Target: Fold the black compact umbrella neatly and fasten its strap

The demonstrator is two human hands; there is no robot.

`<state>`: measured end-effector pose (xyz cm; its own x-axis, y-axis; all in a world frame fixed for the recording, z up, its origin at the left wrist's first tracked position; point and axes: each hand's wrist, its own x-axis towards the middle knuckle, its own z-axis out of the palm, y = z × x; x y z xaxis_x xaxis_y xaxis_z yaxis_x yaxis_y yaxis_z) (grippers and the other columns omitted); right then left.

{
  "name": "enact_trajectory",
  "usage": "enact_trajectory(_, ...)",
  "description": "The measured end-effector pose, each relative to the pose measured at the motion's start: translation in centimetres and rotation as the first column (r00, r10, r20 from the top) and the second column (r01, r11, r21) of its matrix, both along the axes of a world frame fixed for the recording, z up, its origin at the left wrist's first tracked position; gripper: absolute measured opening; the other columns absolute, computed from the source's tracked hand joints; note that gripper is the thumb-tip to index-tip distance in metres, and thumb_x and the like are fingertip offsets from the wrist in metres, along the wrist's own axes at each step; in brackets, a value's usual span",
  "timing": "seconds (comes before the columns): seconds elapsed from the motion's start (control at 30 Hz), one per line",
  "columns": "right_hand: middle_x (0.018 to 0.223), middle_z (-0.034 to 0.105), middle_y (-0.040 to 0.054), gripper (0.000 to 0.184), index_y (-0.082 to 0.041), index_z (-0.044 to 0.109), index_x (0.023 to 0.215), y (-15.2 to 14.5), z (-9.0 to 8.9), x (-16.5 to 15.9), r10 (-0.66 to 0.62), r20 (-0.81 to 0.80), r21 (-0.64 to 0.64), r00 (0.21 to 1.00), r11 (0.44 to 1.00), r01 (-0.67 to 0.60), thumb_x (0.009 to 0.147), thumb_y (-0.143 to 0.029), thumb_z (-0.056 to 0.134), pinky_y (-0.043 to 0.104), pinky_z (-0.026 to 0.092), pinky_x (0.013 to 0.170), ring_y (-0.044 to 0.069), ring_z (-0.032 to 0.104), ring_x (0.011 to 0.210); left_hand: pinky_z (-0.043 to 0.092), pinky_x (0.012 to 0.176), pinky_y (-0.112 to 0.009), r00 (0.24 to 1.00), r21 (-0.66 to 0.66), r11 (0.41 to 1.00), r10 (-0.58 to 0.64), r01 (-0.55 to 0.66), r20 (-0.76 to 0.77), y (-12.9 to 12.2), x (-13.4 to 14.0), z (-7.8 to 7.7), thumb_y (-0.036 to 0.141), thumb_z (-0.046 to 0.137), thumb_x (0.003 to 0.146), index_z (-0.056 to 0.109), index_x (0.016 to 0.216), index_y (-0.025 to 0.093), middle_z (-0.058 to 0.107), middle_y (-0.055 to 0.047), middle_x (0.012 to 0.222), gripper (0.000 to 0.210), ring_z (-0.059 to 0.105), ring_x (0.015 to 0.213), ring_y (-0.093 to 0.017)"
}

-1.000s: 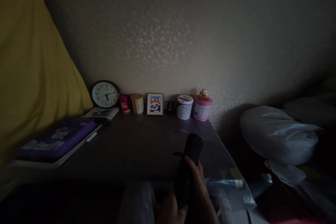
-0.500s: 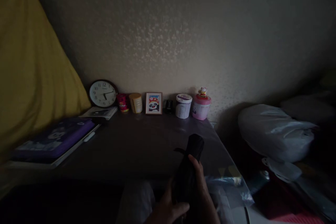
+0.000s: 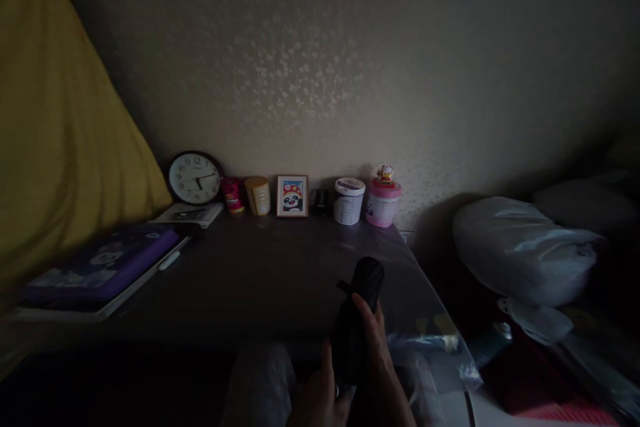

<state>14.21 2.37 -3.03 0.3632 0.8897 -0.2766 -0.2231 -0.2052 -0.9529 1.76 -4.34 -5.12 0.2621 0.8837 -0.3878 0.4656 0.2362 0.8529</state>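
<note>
A black folded umbrella [image 3: 369, 277] slants up and away over the near edge of the table, a short dark strap sticking out at its left side. My right hand [image 3: 376, 340] is wrapped round its right side, the thumb or a finger lying across the upper part. Lower down, my left hand [image 3: 320, 392] closes on the near end from the left. A small shiny spot shows beside the left fingers. Darkness hides most of the umbrella's lower end and several fingertips.
Along the table's [image 3: 250, 273] back stand a clock [image 3: 196, 177], red can [image 3: 233, 195], yellow tin [image 3: 258, 196], framed panda picture [image 3: 293, 197], white tub [image 3: 349, 201] and pink tub [image 3: 383, 205] with a figurine. Left lies a purple case [image 3: 110, 263]; right, a white bag [image 3: 520, 247].
My left hand has shifted slightly along the near end, its thumb now pointing up the umbrella. The umbrella's far end has moved a little left, and its strap sticks out less.
</note>
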Motion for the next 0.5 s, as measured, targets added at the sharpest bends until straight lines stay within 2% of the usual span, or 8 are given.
enact_trajectory(0.07,0.078,0.065,0.0014,0.053,-0.018,0.056,0.107,0.3,-0.4,0.3,-0.005,-0.026,-0.015,1.000,1.000,0.005,0.063,-0.047,0.066,0.025,0.048,0.055,0.019,0.061,0.068,0.040,0.086,-0.028,0.983,-0.031,0.999,-0.037,0.043,0.178,0.6,-0.8,1.1,0.033,0.059,0.070,0.010,0.138,0.017,0.055,-0.011,0.120,0.085,0.053,0.107,-0.021)
enact_trajectory(0.13,0.075,0.065,0.0016,0.052,-0.017,0.058,0.104,0.4,-0.6,0.4,0.023,-0.064,-0.010,0.998,1.000,-0.023,0.063,-0.048,0.065,0.026,0.048,0.054,0.019,0.061,0.065,0.039,0.090,-0.029,0.929,-0.069,0.995,-0.045,0.075,0.367,1.4,-1.4,2.1,0.041,0.060,0.071,0.017,0.135,0.022,0.050,-0.007,0.126,0.080,0.051,0.110,-0.020)
enact_trajectory(0.2,0.076,0.065,0.0025,0.049,-0.016,0.060,0.099,0.5,-0.7,0.2,0.058,-0.101,-0.001,0.993,0.998,-0.059,0.063,-0.048,0.065,0.027,0.049,0.057,0.020,0.061,0.069,0.037,0.095,-0.030,0.867,-0.151,0.989,0.081,-0.007,0.491,2.1,-1.5,3.0,0.049,0.054,0.074,0.019,0.135,0.020,0.047,-0.008,0.129,0.076,0.047,0.114,-0.019)
enact_trajectory(0.27,0.084,0.065,0.0038,0.046,-0.017,0.061,0.097,0.3,-0.6,-0.1,0.070,-0.120,-0.001,0.990,0.998,-0.070,0.062,-0.046,0.066,0.027,0.050,0.062,0.021,0.061,0.077,0.034,0.099,-0.027,0.755,-0.174,0.985,0.115,0.000,0.646,2.4,-1.4,3.8,0.050,0.051,0.076,0.024,0.134,0.019,0.040,-0.007,0.134,0.071,0.038,0.123,-0.017)
enact_trajectory(0.3,0.088,0.065,0.0042,0.045,-0.017,0.060,0.097,0.2,-0.6,-0.3,0.080,-0.122,0.000,0.989,0.997,-0.081,0.063,-0.045,0.067,0.027,0.050,0.065,0.022,0.061,0.082,0.036,0.096,-0.027,0.727,-0.200,0.980,0.132,0.008,0.674,2.4,-1.2,4.1,0.049,0.052,0.076,0.026,0.133,0.020,0.042,-0.007,0.133,0.069,0.040,0.122,-0.018)
enact_trajectory(0.33,0.091,0.064,0.0044,0.044,-0.018,0.060,0.098,0.0,-0.4,-0.5,0.097,-0.119,0.001,0.988,0.995,-0.097,0.063,-0.044,0.067,0.027,0.050,0.067,0.022,0.060,0.085,0.041,0.091,-0.028,0.715,-0.238,0.971,0.149,0.024,0.683,2.3,-1.0,4.5,0.050,0.051,0.077,0.025,0.134,0.021,0.048,-0.007,0.128,0.069,0.046,0.116,-0.019)
enact_trajectory(0.4,0.095,0.064,0.0045,0.047,-0.019,0.058,0.104,-0.2,-0.2,-0.7,0.149,-0.105,-0.003,0.983,0.989,-0.150,0.065,-0.044,0.066,0.029,0.050,0.070,0.023,0.059,0.088,0.049,0.069,-0.030,0.737,-0.339,0.940,0.200,0.042,0.646,1.9,-0.6,5.0,0.053,0.048,0.077,0.021,0.135,0.022,0.063,-0.009,0.104,0.071,0.062,0.089,-0.021)
enact_trajectory(0.5,0.100,0.063,0.0046,0.056,-0.022,0.050,0.119,-0.4,0.0,-0.8,0.196,-0.054,0.027,0.979,0.981,-0.195,0.069,-0.046,0.062,0.033,0.049,0.075,0.025,0.059,0.092,0.044,0.045,-0.025,0.783,-0.408,0.913,0.242,0.017,0.574,1.6,-0.1,5.5,0.055,0.046,0.077,0.016,0.136,0.020,0.065,-0.002,0.069,0.075,0.061,0.052,-0.017)
